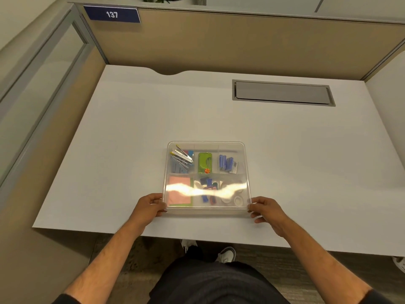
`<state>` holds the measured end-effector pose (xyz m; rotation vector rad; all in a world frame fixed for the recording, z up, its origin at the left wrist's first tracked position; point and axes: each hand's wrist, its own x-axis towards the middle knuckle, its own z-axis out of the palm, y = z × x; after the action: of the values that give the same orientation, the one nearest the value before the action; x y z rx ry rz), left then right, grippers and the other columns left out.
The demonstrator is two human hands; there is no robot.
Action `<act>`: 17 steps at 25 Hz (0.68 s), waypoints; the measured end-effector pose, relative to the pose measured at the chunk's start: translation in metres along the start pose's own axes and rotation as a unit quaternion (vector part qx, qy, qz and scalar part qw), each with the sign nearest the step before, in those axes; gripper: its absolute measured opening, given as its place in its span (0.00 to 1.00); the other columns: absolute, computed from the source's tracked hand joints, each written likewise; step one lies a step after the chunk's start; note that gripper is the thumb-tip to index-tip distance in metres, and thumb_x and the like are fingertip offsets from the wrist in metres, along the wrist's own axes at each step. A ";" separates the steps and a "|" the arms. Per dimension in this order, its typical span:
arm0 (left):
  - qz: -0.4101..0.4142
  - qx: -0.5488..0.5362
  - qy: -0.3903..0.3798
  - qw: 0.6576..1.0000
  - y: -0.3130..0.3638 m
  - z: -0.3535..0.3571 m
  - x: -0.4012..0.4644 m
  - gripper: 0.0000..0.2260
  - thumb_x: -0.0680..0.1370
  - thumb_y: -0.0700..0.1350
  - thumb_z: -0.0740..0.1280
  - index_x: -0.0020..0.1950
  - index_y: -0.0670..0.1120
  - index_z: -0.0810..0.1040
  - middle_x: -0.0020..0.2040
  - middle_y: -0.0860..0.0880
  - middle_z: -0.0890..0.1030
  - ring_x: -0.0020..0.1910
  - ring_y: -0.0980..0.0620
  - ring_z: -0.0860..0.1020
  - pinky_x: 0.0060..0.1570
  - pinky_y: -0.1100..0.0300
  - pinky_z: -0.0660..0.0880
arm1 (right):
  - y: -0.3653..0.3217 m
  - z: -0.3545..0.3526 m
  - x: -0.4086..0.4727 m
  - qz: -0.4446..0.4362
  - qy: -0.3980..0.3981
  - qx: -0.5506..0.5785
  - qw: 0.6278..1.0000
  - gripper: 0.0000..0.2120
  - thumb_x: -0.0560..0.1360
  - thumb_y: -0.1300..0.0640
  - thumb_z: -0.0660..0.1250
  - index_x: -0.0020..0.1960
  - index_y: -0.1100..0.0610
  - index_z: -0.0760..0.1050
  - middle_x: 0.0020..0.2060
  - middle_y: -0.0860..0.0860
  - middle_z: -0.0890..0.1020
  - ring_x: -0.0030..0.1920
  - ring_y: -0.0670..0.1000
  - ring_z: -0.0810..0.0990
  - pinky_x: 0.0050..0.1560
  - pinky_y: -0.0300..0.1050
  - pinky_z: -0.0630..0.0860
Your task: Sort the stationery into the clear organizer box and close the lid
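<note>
The clear organizer box [246,170] sits near the front of the white desk, with its clear lid [206,145] lying on top. Through the lid I see clips and staplers at the back left, a green item [205,162] in the back middle, blue staple boxes [228,164] at the back right, pink sticky notes [179,190] at the front left, small clips in the front middle and tape rolls [237,200] at the front right. My left hand [151,207] grips the box's front left corner. My right hand [266,210] grips its front right corner.
The white desk [131,128] stands inside a beige cubicle with walls at the back and left. A grey cable hatch [282,92] is set into the desk at the back right. The desk's front edge runs just below my hands.
</note>
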<state>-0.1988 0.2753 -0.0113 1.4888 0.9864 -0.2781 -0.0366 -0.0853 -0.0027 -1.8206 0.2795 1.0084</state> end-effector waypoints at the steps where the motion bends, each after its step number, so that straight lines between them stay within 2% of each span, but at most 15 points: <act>1: 0.002 0.001 0.003 1.000 0.000 0.001 -0.001 0.19 0.76 0.34 0.71 0.66 0.44 0.75 0.55 0.42 0.80 0.49 0.45 0.83 0.45 0.60 0.80 | 0.000 0.002 0.000 -0.004 0.010 -0.003 1.000 0.08 0.74 0.63 0.70 0.53 0.61 0.80 0.44 0.59 0.85 0.41 0.54 0.81 0.43 0.50 0.80; 9: 0.020 0.026 0.046 0.998 0.001 0.011 -0.004 0.16 0.77 0.35 0.69 0.64 0.44 0.77 0.56 0.45 0.79 0.48 0.47 0.82 0.45 0.61 0.80 | -0.004 0.013 0.004 -0.010 0.055 -0.070 0.996 0.07 0.72 0.66 0.70 0.50 0.63 0.78 0.39 0.59 0.84 0.36 0.53 0.81 0.39 0.50 0.80; 12: 0.032 0.045 0.059 0.997 0.005 0.011 0.000 0.16 0.78 0.35 0.68 0.65 0.45 0.77 0.56 0.47 0.79 0.49 0.49 0.81 0.47 0.61 0.80 | -0.005 0.016 0.003 -0.007 0.056 -0.079 0.995 0.07 0.72 0.66 0.71 0.50 0.63 0.78 0.40 0.59 0.84 0.36 0.53 0.80 0.38 0.49 0.80; 17: 0.037 0.071 0.058 0.995 0.008 0.010 0.000 0.16 0.79 0.37 0.68 0.66 0.45 0.76 0.57 0.47 0.79 0.47 0.50 0.82 0.43 0.66 0.79 | -0.002 0.011 -0.001 -0.025 0.051 -0.073 0.996 0.07 0.73 0.63 0.71 0.51 0.62 0.79 0.40 0.58 0.85 0.38 0.54 0.81 0.40 0.49 0.80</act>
<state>-0.1893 0.2673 -0.0073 1.6823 1.0189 -0.2137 -0.0416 -0.0751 -0.0029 -2.0059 0.2254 0.9214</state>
